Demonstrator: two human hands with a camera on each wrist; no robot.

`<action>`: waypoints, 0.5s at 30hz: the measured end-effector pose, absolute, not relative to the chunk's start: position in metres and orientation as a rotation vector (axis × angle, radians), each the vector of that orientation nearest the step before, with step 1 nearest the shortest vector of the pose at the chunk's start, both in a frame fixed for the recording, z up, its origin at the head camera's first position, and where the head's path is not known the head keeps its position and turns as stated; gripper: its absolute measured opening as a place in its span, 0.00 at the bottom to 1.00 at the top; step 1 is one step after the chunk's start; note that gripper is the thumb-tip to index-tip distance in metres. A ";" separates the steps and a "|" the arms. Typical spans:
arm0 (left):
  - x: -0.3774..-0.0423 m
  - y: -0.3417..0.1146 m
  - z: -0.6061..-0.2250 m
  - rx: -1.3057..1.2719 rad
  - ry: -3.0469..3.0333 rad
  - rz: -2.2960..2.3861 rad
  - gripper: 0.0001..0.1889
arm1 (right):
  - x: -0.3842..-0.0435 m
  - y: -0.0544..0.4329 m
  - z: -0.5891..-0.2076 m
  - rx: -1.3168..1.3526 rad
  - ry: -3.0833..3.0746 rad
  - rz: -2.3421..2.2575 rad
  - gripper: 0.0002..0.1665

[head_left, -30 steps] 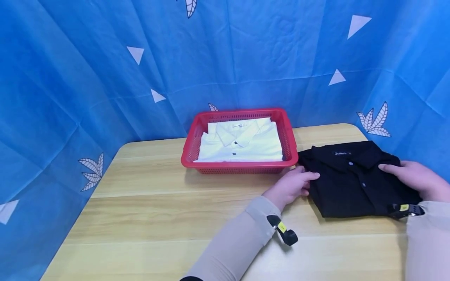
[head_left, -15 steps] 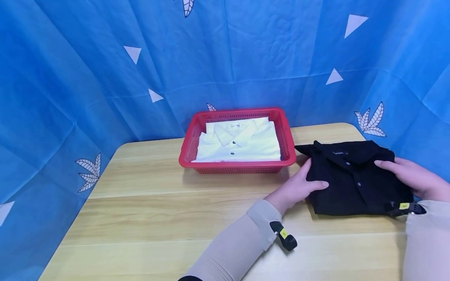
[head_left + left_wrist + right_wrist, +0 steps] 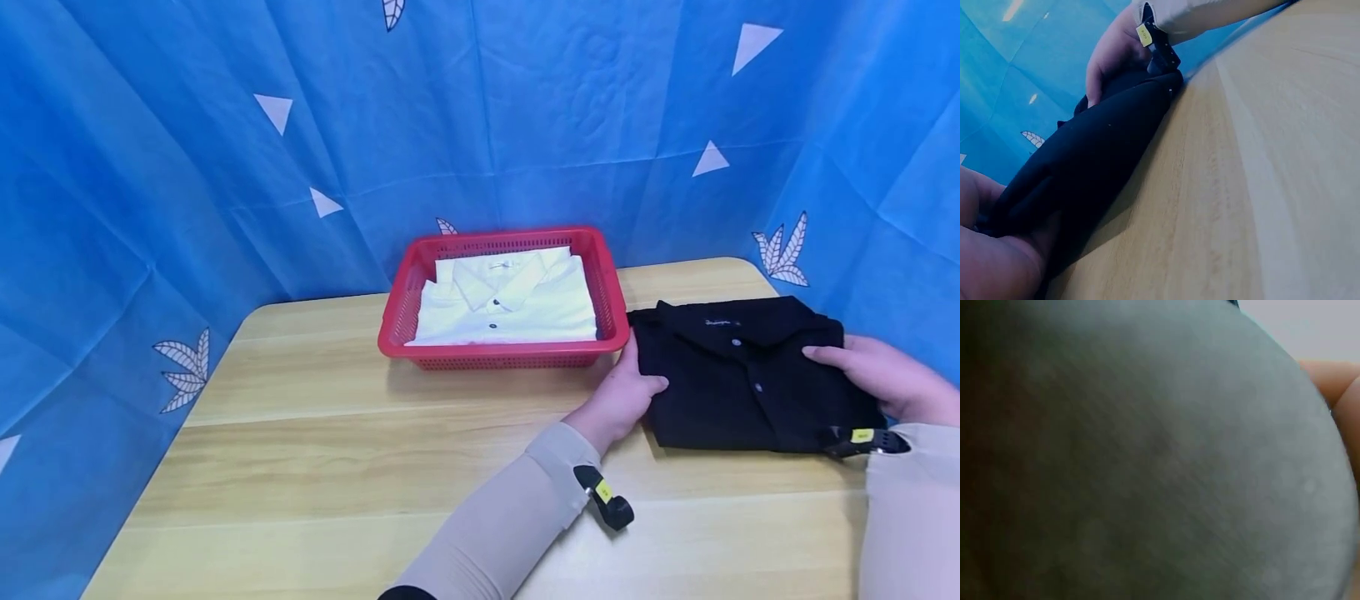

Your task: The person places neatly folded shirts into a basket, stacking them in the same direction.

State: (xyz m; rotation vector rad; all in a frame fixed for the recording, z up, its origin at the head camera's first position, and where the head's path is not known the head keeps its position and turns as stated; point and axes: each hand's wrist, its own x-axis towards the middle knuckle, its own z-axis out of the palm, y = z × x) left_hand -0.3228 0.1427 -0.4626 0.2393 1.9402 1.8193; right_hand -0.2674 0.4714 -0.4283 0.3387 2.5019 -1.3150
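A folded black polo shirt (image 3: pixel 727 375), collar toward the back and buttons up, lies at the right side of the table. My left hand (image 3: pixel 618 396) holds its left edge, thumb on top; in the left wrist view, the fingers (image 3: pixel 1025 247) tuck in under the cloth. At the opposite edge, my right hand (image 3: pixel 888 375) grips the shirt with the thumb over the top and the other fingers hidden beneath. The shirt's near edge rises in a thick fold in the left wrist view. A blurred grey surface (image 3: pixel 1166 450) fills most of the right wrist view.
A red plastic basket (image 3: pixel 510 354) stands at the back middle, its right side next to the black shirt and my left fingertips. Inside it lies a folded white shirt (image 3: pixel 517 308). A blue curtain (image 3: pixel 480 108) hangs behind and beside the wooden table (image 3: pixel 315 450).
My left hand first slid inward at the shirt's left side, whose corner lifted, then moved back left with the edge; that corner now lies flatter. The right hand keeps its hold, barely moving.
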 end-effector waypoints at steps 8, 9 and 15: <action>-0.323 0.139 -0.459 0.426 1.965 1.723 0.48 | -0.265 0.470 -0.426 0.306 2.437 -1.526 0.10; -0.323 0.139 -0.459 0.451 1.948 1.729 0.48 | -0.264 0.469 -0.425 0.312 2.425 -1.559 0.11; -0.321 0.136 -0.455 0.595 1.903 1.746 0.48 | -0.263 0.465 -0.417 0.329 2.475 -1.617 0.17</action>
